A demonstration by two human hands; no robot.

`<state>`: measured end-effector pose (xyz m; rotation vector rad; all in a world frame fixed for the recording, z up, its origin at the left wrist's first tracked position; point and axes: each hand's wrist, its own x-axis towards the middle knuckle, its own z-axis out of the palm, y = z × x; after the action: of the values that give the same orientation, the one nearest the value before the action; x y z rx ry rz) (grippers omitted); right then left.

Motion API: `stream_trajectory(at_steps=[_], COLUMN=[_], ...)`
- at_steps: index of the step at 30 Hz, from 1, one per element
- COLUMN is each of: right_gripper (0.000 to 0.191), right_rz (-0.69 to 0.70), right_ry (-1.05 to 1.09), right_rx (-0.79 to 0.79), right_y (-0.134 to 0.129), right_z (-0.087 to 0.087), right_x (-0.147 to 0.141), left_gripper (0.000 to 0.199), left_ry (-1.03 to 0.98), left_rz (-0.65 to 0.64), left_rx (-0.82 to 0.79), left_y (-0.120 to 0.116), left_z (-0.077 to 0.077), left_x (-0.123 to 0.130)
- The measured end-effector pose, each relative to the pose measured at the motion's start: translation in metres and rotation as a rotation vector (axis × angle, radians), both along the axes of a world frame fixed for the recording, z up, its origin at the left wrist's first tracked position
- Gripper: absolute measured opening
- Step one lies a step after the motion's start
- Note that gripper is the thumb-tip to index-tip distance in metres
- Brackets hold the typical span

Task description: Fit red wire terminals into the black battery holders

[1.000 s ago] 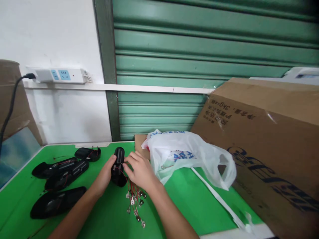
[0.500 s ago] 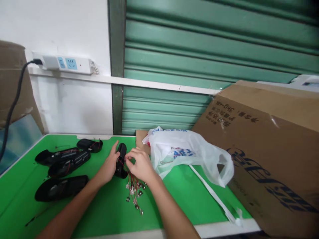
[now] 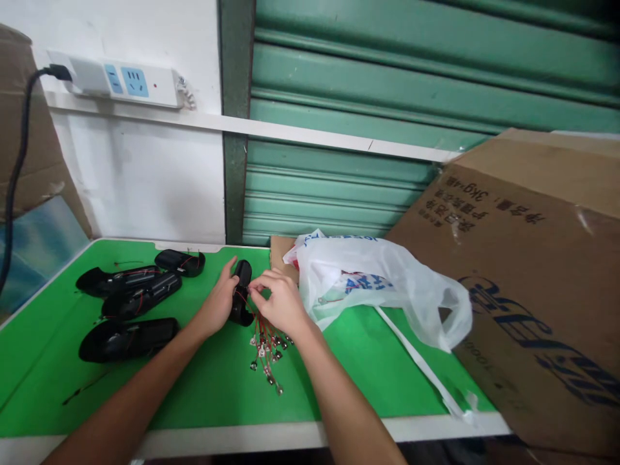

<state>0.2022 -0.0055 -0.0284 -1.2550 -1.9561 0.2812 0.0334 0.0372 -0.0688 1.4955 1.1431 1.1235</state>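
My left hand (image 3: 219, 302) is closed around the left side of a black plastic casing (image 3: 243, 274), which stands lengthwise on the green tabletop. At the casing's right edge, my right hand (image 3: 281, 298) pinches a thin red wire (image 3: 250, 292) between thumb and fingers; the exact spot of the grip is partly hidden. Below the right hand fans out a bunch of red wires with small metal and white ends (image 3: 265, 355), lying on the table. Further left are several similar black casings, among them a long one (image 3: 128, 339) and a short one (image 3: 180, 262), some with thin red wires.
A white plastic bag (image 3: 387, 274) lies right of my hands, with a white strip (image 3: 416, 358) running from it to the front edge. A large cardboard box (image 3: 523, 278) leans at the right. A power strip (image 3: 119, 79) with a black cable hangs on the wall.
The camera view has tilted down and shifted slightly, so everything appears higher and a little to the right. Both hands stay at the same casing, with hardly any change in grip.
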Motion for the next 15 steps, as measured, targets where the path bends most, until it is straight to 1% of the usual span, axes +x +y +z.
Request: stream_trajectory(at_steps=[10, 15], right_gripper=[0.017, 0.017], right_rz=[0.026, 0.065], right_ry=[-0.001, 0.03], right_rx=[-0.026, 0.0], right_y=[0.0012, 0.0011], right_z=[0.0011, 0.0008], right_x=[0.0004, 0.0019], left_gripper=[0.065, 0.064], left_ry=[0.026, -0.053], left_rz=[-0.029, -0.026], left_rx=[0.007, -0.015], left_y=[-0.0028, -0.0028], left_z=[0.0028, 0.0037], left_x=[-0.0003, 0.0005])
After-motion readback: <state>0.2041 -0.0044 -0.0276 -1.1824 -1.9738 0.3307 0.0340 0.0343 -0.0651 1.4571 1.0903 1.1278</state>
